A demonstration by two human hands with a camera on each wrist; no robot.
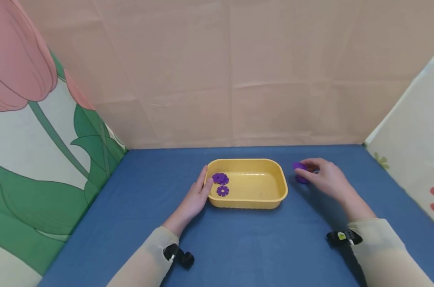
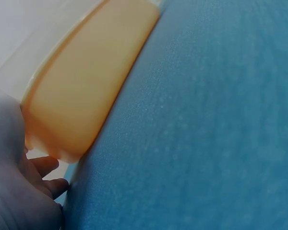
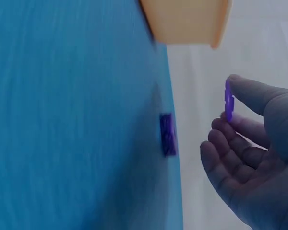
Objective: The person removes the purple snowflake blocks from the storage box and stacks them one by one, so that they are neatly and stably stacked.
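Note:
A yellow plastic basin stands on the blue cloth, and my left hand grips its left end, thumb at the rim and fingers along the outside wall. Inside it, at the left, lie several purple flower-shaped discs. To the right of the basin, my right hand pinches one purple flower-shaped disc between thumb and index finger, above the table. Below it on the cloth sits a small purple stack, apart from the held disc; how many pieces it has cannot be told.
Blue cloth covers the table. A plain beige sheet hangs behind it. At the left is a panel with printed tulips, and at the right a white panel with printed flowers.

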